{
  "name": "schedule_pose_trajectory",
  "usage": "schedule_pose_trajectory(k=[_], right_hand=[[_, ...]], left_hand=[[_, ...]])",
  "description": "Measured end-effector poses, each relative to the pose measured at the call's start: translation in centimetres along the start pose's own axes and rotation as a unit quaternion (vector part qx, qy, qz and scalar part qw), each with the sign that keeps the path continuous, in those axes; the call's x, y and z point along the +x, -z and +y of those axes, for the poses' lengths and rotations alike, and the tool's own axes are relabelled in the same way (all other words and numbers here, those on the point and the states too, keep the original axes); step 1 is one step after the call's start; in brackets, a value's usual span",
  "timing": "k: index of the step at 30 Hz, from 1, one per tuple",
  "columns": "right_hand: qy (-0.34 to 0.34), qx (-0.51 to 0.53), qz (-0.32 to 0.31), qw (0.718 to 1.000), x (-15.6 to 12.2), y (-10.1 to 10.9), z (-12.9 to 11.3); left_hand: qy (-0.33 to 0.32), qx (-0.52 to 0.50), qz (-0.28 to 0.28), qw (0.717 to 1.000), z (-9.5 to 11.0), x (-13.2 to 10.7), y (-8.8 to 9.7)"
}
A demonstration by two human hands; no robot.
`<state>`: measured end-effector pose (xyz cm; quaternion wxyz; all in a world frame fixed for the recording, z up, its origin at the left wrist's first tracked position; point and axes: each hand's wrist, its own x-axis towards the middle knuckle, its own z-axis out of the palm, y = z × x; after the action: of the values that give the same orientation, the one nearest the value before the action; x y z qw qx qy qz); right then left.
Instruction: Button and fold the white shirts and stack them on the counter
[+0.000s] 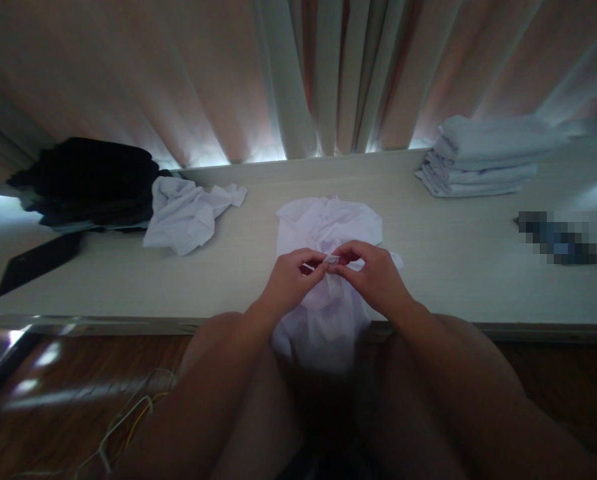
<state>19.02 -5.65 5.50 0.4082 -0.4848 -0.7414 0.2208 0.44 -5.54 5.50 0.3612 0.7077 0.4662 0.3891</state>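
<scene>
A thin white garment (328, 223), crumpled and shirt-like, lies in front of me on the white table, its lower part hanging over the front edge between my knees. My left hand (301, 272) pinches a small folded edge of it between thumb and fingers. From the other side, my right hand (365, 267) grips the same bit of edge, so the fingertips of both hands almost meet just above the fabric. The fingers hide the exact detail being held.
A pile of black clothes (93, 183) and a crumpled white cloth (185, 213) lie left, by a flat black object (41, 262). Folded white clothes (483, 160) are stacked at the back right, near a pixelated item (558, 238). Curtains (323, 73) hang behind; cables (128, 420) lie on the floor.
</scene>
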Motion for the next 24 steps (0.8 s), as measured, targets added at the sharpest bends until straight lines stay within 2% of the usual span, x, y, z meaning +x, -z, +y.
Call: schedule_pose_trajectory(k=[4,11,16,24], right_hand=[[-0.021,0.033,-0.003,0.999,0.05,0.05,0.12],[0.017,0.058,-0.011,0.998,0.19,0.09,0.21],[0.027,0.064,-0.01,0.998,0.21,0.19,0.17],[0.024,0.069,-0.018,0.997,0.19,0.24,0.29]], left_hand=[[-0.005,0.01,0.025,1.0,0.04,-0.14,-0.14],[-0.071,0.014,-0.006,0.997,-0.3,-0.25,-0.02],[-0.107,0.038,-0.006,0.994,-0.31,-0.21,0.32],[-0.074,0.025,0.013,0.997,-0.24,-0.16,0.78]])
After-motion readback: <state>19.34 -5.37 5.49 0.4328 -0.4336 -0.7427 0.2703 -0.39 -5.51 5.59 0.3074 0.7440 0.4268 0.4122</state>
